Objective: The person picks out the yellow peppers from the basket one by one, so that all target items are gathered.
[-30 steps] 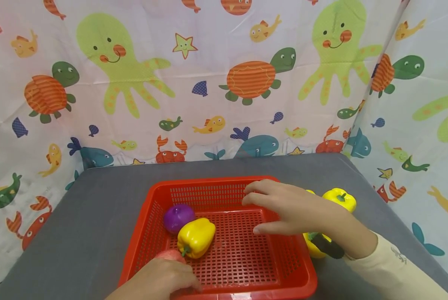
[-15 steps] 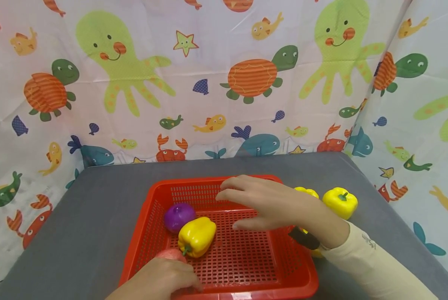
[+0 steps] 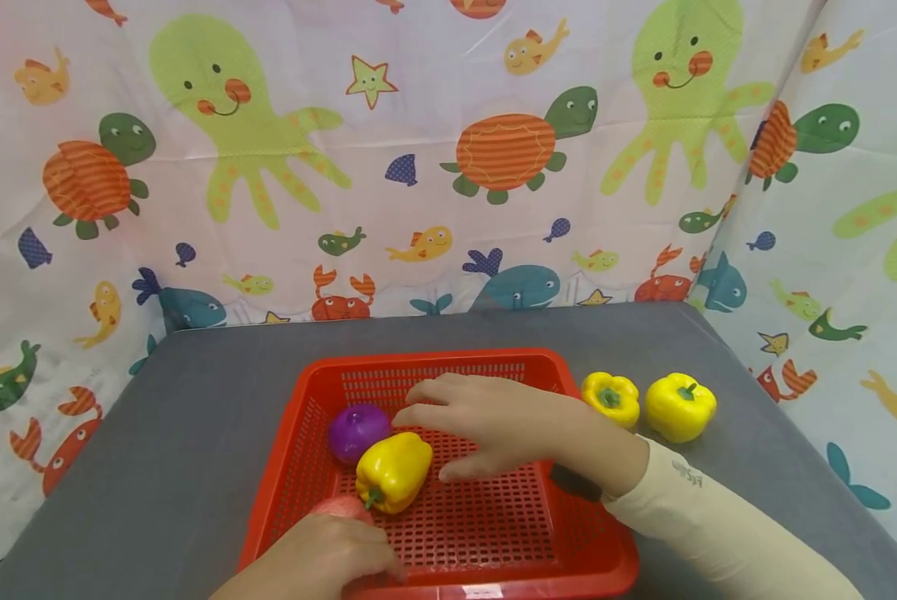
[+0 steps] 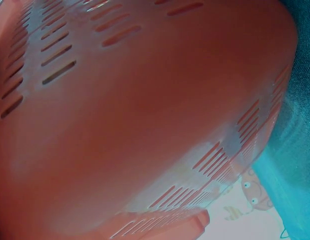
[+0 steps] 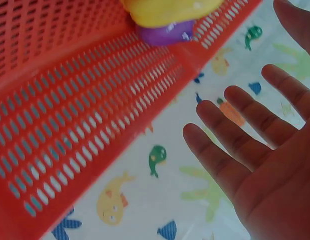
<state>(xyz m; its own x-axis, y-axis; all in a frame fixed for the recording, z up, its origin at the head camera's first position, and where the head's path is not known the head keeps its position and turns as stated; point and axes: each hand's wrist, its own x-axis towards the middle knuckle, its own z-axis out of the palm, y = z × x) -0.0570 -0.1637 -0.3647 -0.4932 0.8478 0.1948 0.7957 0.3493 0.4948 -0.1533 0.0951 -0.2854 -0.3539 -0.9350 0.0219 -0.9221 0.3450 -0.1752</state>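
Note:
Over the red plastic basket (image 3: 493, 575) my right hand (image 3: 493, 421) hovers with fingers spread and nothing in them. In the right wrist view its fingers (image 5: 230, 160) are apart from the basket wall. A yellow bell pepper (image 3: 394, 472) lies inside, left of that hand, against a purple onion-shaped vegetable (image 3: 358, 433). My left hand (image 3: 321, 554) grips the basket's near left rim, its fingertips bent down over it. Beyond its knuckles shows a pinkish-red round piece (image 3: 343, 507), mostly hidden by the hand. The left wrist view shows only the basket's slotted plastic (image 4: 144, 110) up close.
Two more yellow bell peppers, one showing its hollowed green-centred end (image 3: 610, 398) and one upright (image 3: 680, 407), sit on the grey table (image 3: 178, 467) right of the basket. A sea-animal patterned curtain (image 3: 418, 167) stands behind the table and along both sides.
My right hand has moved left from the basket's right side to over its middle, uncovering the peppers on the right. My left hand and the things in the basket stay put.

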